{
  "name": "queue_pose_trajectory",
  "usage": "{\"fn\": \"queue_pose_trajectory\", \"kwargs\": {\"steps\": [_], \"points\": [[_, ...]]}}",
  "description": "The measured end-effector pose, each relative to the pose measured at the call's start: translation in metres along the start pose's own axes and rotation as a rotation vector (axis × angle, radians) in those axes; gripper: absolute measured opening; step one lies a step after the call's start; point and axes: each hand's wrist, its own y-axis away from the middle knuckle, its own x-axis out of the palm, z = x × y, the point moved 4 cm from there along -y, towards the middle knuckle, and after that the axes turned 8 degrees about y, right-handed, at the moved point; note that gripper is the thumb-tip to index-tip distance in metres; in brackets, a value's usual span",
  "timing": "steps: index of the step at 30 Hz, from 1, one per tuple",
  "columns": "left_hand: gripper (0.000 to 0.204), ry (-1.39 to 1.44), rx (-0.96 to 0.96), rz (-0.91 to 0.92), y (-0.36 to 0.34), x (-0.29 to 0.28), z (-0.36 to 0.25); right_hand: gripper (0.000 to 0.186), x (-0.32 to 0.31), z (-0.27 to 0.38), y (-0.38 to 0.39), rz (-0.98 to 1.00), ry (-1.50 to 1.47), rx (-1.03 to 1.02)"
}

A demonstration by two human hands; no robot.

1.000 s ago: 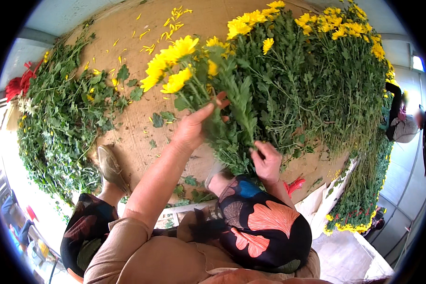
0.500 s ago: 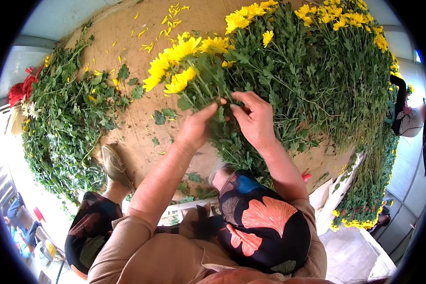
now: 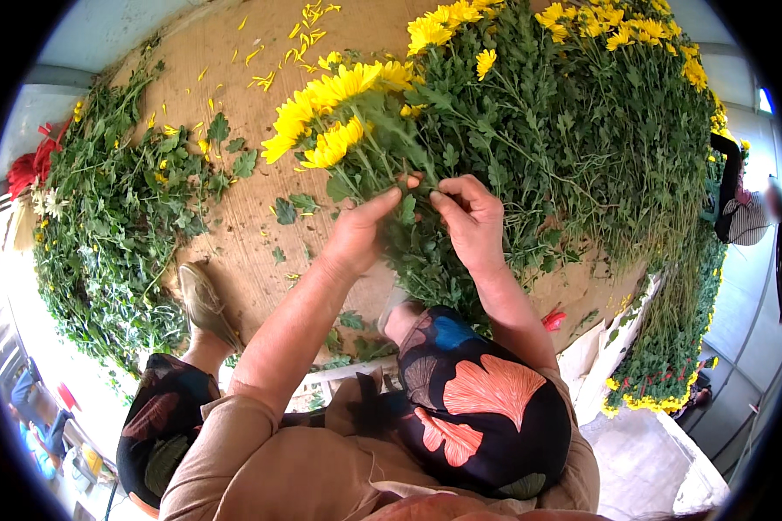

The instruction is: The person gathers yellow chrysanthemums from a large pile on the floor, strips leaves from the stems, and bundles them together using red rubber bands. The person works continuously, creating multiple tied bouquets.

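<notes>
Left hand (image 3: 356, 234), closed round stems (image 3: 369, 158) of yellow-flowered bunch (image 3: 334, 143), blooms (image 3: 347, 82) at eleven o'clock; right hand (image 3: 478, 221), three o'clock of it, fingertips (image 3: 445, 185) together, grip unclear; flower heap (image 3: 573, 148), two o'clock; leaf pile (image 3: 113, 234), nine o'clock; risk: hard tugging might snap a stem

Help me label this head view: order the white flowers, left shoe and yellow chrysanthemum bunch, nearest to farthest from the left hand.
1. Yellow chrysanthemum bunch: held in the left hand.
2. Left shoe: leftward and lower.
3. White flowers: far left.
</notes>
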Motion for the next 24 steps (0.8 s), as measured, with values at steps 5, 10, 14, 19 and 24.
{"fn": "queue_pose_trajectory", "kwargs": {"steps": [5,10,14,19,24], "points": [[0.031,0.000,0.058,0.007,-0.001,-0.003,0.000,0.009,-0.021,-0.040,0.011,-0.271,-0.645,0.155],[0.031,0.000,0.096,0.025,-0.002,-0.002,-0.005,0.035,-0.045,-0.041,0.016,-0.202,-0.228,0.081],[0.032,0.017,0.036,0.027,-0.004,-0.006,0.001,0.025,-0.016,-0.034,0.033,0.097,0.064,0.072],[0.034,0.009,-0.001,-0.004,-0.006,0.001,0.004,0.018,-0.006,-0.029,0.031,-0.084,-0.131,-0.002],[0.036,-0.032,-0.028,-0.058,-0.010,0.005,0.013,0.017,-0.007,-0.020,0.022,-0.236,-0.384,0.086]]}}
